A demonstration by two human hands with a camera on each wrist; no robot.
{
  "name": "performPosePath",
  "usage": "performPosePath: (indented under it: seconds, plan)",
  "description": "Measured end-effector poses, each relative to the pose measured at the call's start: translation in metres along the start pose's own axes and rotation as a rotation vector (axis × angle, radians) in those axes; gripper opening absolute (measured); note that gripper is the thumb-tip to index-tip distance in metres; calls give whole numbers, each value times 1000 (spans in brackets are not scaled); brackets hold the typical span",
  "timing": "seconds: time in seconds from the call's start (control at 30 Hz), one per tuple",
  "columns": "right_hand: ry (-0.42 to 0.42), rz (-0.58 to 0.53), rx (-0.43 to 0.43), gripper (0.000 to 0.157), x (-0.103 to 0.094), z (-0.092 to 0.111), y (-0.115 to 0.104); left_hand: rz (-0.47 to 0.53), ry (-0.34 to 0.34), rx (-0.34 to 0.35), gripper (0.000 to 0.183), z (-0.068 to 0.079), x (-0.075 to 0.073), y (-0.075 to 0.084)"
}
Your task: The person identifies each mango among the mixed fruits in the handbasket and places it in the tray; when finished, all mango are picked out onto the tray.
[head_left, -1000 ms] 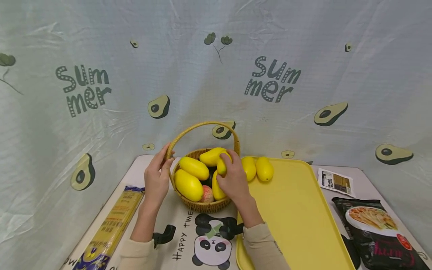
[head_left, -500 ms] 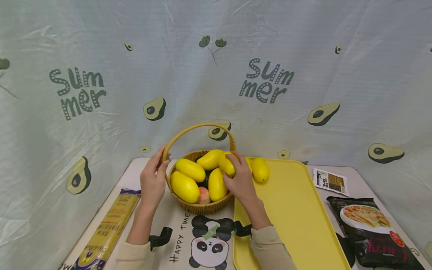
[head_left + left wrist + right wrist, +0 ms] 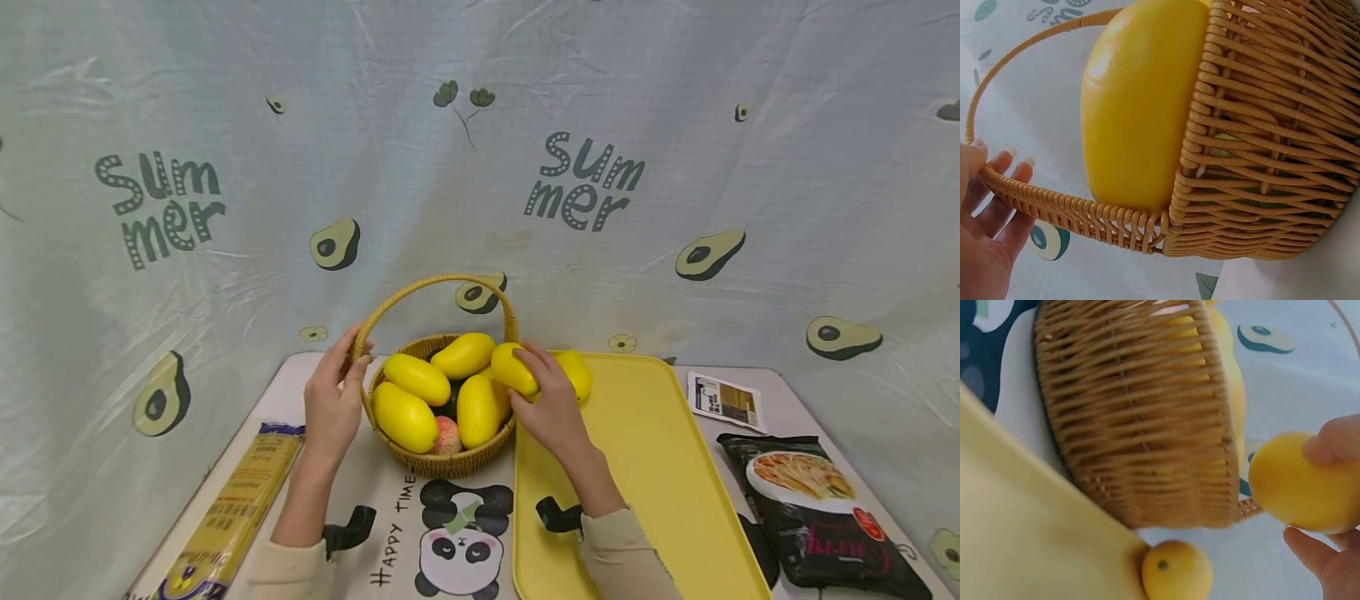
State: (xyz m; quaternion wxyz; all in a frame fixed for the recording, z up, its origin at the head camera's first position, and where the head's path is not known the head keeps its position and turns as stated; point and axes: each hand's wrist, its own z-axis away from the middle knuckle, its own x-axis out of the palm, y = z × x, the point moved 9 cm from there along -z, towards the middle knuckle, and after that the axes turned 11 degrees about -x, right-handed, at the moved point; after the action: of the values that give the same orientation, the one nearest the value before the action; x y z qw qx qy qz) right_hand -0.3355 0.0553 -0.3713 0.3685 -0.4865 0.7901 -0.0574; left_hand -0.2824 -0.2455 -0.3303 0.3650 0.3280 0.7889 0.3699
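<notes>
A wicker basket (image 3: 450, 463) with a tall arched handle stands at mid-table, filled with several yellow mangoes (image 3: 405, 417), a reddish peach (image 3: 447, 435) and something dark between them. My left hand (image 3: 332, 400) grips the left side of the handle; the left wrist view has thumb and fingers about the handle (image 3: 1054, 209). Thumb and fingers of my right hand (image 3: 553, 408) pinch a mango (image 3: 1297, 481) above the basket's right rim, apart from the wicker in the right wrist view. Behind that hand, another mango (image 3: 576, 375) lies at the tray's back left.
A yellow tray (image 3: 637, 483) lies right of the basket. Farther right are a small white packet (image 3: 725, 402) and a black food bag (image 3: 821, 517). A long yellow noodle-like pack (image 3: 232, 508) lies at left. A printed curtain (image 3: 420, 167) rises behind the table.
My right hand has moved rightward with the mango, from over the fruit pile to the basket's right rim. The left hand stays on the handle. The whole view has shifted slightly.
</notes>
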Motion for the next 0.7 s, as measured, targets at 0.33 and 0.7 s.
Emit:
performPosePath:
  seconds: [0.33,0.7]
  plan:
    - [52,15,-42,56,-27,7,12,96,1,-65,42,-4,-1,-9]
    - [117,58,35,54,-63,16,48,168,-11,-104,41,-4,0,-8]
